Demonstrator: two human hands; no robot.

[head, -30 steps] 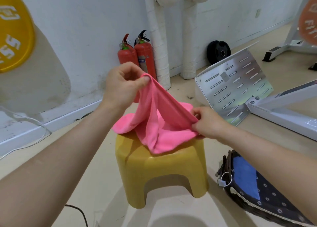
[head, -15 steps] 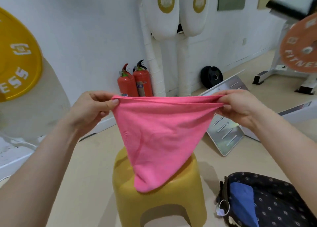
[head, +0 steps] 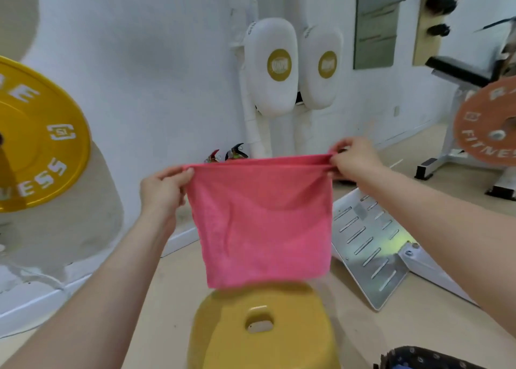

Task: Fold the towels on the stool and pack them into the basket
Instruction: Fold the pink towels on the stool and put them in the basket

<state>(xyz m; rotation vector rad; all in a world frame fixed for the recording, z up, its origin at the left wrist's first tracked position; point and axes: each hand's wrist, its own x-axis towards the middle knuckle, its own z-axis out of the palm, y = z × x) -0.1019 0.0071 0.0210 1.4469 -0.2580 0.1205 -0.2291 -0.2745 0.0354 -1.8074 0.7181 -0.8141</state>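
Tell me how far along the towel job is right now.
Done: no other towel shows on the yellow stool. In hand: the left hand and right hand pinch the pink towel by its top corners, so it hangs spread above the stool. Left: fold it and pack it into the basket, whose contents are mostly out of frame.

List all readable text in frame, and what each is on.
"ESS": yellow plate, the end of a word whose start is cut off by the frame edge.
"FITNE": orange plate, the rest runs out of frame.
Bracketed logo on the yellow plate: too small to read.
Letters along the top of both plates: partial and blurred, unreadable.
Gold round emblems on the white pads: blurred, unreadable.
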